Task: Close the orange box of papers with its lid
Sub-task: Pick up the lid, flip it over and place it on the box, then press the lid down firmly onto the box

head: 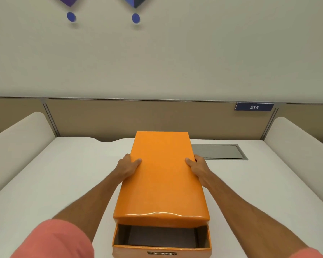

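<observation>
The orange lid point(161, 175) hangs over the orange box point(161, 249), held flat and lengthwise away from me. My left hand point(128, 169) grips its left long edge, thumb on top. My right hand point(198, 169) grips its right long edge the same way. The lid covers the far part of the box. The near end of the box stays uncovered, showing a dark grey inside point(160, 237) and a small metal label holder point(161, 253) on the front wall. I cannot make out papers in the shadow.
The box stands on a white desk point(63, 183) with curved white side partitions point(17, 131). A grey cable hatch point(218, 151) lies flush in the desk just right of the lid. A tan back panel carries a blue sign, 214 point(254, 107).
</observation>
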A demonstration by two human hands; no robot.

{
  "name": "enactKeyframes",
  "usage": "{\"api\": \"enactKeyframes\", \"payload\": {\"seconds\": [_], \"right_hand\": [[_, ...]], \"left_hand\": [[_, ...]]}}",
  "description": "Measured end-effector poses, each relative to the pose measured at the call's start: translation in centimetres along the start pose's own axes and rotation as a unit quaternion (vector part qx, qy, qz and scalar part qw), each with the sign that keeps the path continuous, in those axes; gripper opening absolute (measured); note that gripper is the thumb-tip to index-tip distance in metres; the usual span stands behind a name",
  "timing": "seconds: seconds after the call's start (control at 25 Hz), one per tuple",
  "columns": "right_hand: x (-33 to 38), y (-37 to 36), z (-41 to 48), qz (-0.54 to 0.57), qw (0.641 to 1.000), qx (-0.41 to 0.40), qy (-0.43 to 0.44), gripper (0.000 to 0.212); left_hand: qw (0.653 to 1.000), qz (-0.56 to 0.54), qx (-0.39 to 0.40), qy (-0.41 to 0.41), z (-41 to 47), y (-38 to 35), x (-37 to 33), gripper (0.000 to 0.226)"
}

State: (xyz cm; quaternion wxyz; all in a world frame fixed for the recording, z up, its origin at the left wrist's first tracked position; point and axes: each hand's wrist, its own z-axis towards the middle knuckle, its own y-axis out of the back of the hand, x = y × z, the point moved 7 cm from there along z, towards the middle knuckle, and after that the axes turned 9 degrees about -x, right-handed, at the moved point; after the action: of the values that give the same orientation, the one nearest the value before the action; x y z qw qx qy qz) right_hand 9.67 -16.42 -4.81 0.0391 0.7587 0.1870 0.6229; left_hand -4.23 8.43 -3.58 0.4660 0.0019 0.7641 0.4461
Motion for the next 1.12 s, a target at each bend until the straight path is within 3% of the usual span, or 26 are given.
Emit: {"api": "enactKeyframes", "payload": {"seconds": [0.4, 0.68, 1.12], "right_hand": [[-0.3, 0.2, 0.2, 0.001, 1.0, -0.014, -0.012, 0.039], [-1.4, 1.3, -0.9, 0.019, 0.999, -0.023, -0.026, 0.04], [-2.3, 0.6, -2.3, -0.119, 0.992, -0.024, 0.024, 0.041]], "left_hand": [[1.0, -0.003, -0.014, 0.011, -0.2, -0.4, 0.3, 0.071], [0.999, -0.004, 0.018, 0.049, -1.7, -1.0, 0.6, 0.08], [0.998, -0.051, 0.024, 0.032, -5.1, -1.2, 2.5, 0.08]]}}
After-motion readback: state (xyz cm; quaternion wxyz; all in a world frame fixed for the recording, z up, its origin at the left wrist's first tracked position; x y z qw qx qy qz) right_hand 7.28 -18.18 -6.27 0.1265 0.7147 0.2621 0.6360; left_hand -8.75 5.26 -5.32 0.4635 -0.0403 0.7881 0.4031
